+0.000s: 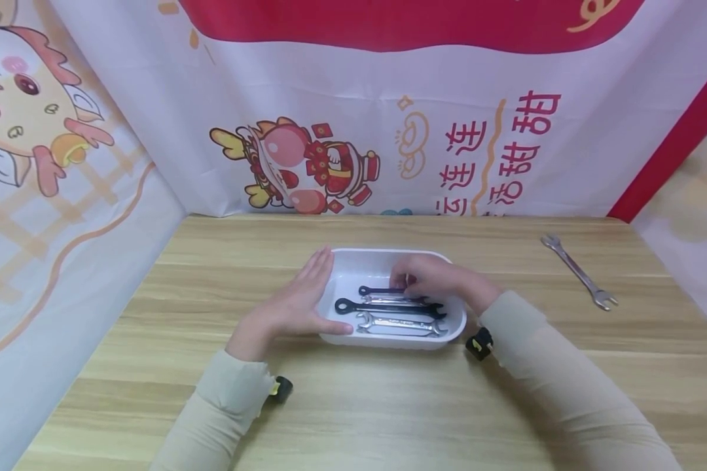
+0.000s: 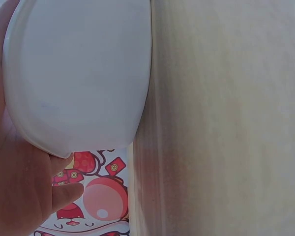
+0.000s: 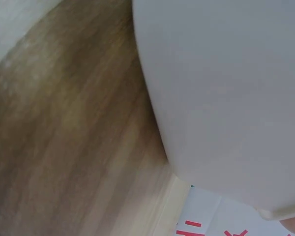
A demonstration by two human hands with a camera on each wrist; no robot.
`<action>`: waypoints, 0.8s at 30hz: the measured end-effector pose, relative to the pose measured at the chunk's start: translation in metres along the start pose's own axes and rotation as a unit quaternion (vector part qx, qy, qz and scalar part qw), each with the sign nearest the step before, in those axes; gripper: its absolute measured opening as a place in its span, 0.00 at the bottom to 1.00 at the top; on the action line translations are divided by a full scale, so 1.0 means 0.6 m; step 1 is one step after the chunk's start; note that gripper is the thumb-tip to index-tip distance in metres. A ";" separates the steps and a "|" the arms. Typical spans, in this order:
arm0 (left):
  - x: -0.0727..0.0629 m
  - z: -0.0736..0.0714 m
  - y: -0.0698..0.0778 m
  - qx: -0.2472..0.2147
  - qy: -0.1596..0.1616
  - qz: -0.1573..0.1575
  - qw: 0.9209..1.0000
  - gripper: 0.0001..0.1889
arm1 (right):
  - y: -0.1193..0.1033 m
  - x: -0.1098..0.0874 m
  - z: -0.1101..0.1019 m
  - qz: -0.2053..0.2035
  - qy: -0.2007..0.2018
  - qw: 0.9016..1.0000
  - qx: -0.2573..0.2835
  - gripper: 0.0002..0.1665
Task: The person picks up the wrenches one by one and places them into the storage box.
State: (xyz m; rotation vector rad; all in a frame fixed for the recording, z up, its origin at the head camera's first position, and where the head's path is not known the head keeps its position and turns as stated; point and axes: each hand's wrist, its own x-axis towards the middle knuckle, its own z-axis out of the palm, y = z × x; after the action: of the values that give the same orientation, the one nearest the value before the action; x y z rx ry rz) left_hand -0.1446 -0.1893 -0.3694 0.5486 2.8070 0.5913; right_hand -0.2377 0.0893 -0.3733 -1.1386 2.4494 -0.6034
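A white oblong tray (image 1: pixel 342 261) holds several wrenches laid side by side. My left hand (image 1: pixel 300 297) rests against the tray's left end, its fingers straight along the rim and the thumb stretched over the near corner. Inside, the curled fingers of my right hand (image 1: pixel 427 275) pinch a small black wrench (image 1: pixel 377 290) at the far side of the row. Nearer to me lie a silver wrench (image 1: pixel 383 300), a larger black wrench (image 1: pixel 383 307) and a silver double-ended wrench (image 1: pixel 397 323). Both wrist views mostly show the tray's outer wall (image 2: pixel 83 78).
Another silver open-ended wrench (image 1: pixel 579 271) lies on the wooden table (image 1: pixel 365 405), to the right of the tray. A printed cloth (image 1: pixel 342 78) hangs behind the table's far edge, with more printed cloth at the sides.
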 end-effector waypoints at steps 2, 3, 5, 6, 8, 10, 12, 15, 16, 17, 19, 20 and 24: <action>0.000 0.000 0.000 0.000 0.001 0.000 1.000 0.71 | 0.002 0.001 0.001 -0.004 0.004 1.000 -0.007 0.13; 0.000 0.000 0.000 0.000 0.002 0.000 1.000 0.71 | 0.002 0.001 0.001 -0.003 0.004 1.000 -0.010 0.13; 0.000 -0.001 0.001 0.001 0.003 0.002 1.000 0.71 | 0.003 0.001 0.002 -0.004 0.005 1.000 -0.014 0.13; 0.000 -0.001 0.002 0.000 0.004 0.004 1.000 0.71 | 0.003 0.001 0.002 -0.005 0.006 1.000 -0.015 0.14; 0.001 -0.001 0.002 0.001 0.003 0.003 1.000 0.71 | 0.003 0.002 0.003 -0.003 0.005 1.000 -0.017 0.14; 0.001 -0.002 0.002 0.002 0.002 0.002 1.000 0.71 | 0.003 0.002 0.003 -0.003 0.005 1.000 -0.019 0.14; 0.001 -0.002 0.003 0.001 0.001 0.000 1.000 0.71 | 0.002 0.002 0.003 0.000 0.005 1.000 -0.022 0.15; 0.000 -0.002 0.004 0.001 0.000 -0.004 1.000 0.71 | 0.000 0.001 0.003 0.005 0.005 1.000 -0.026 0.15; 0.000 -0.002 0.004 -0.001 0.000 -0.004 1.000 0.71 | -0.001 0.000 0.003 0.006 0.006 1.000 -0.027 0.15; 0.000 -0.002 0.004 -0.002 0.002 -0.004 1.000 0.71 | -0.001 0.000 0.003 0.008 0.007 1.000 -0.028 0.14; 0.000 -0.002 0.004 -0.005 0.003 -0.005 1.000 0.71 | -0.002 -0.001 0.004 0.008 0.010 0.999 -0.033 0.14; 0.000 -0.001 0.003 -0.006 0.003 -0.005 1.000 0.71 | -0.003 -0.001 0.005 0.006 0.013 0.999 -0.036 0.13; -0.002 0.001 0.003 -0.010 0.004 -0.005 1.000 0.71 | -0.004 -0.001 0.011 -0.002 0.022 0.998 -0.055 0.11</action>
State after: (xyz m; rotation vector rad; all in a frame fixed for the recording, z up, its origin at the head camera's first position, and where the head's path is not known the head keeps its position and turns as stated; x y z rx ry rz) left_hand -0.1428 -0.1884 -0.3688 0.5281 2.8064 0.6196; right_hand -0.2326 0.0868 -0.3773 -1.1842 2.5470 -0.5043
